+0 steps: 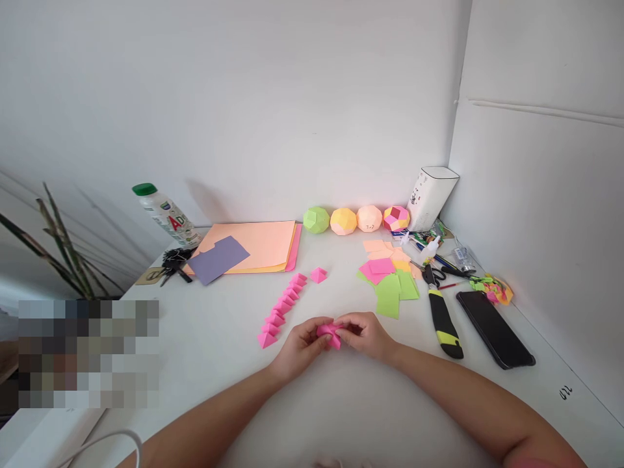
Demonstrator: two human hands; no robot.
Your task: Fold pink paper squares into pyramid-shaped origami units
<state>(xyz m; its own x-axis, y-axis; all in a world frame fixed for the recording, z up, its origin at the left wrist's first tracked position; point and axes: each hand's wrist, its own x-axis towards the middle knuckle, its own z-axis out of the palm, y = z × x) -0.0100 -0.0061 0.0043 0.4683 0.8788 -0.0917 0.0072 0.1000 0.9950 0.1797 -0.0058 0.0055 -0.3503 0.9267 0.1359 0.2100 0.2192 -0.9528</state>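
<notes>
Between my two hands is a piece of folded pink paper (332, 334), pinched from both sides just above the table. My left hand (303, 344) is closed on its left side with thumb and fingers. On the other side, my right hand (368, 334) pinches it too, and the fingertips partly cover its folds. Beyond my left hand runs a slanting row of several pointed pink paper units (283, 305). One more pink unit (319, 275) sits apart, to the right of the row's far end.
Coloured paper sheets (253, 244) and a purple piece (219, 260) lie back left, near a white bottle (168, 214). Paper balls (344, 221) line the wall. Loose paper squares (389, 296), a cutter (444, 322) and a phone (494, 329) lie right.
</notes>
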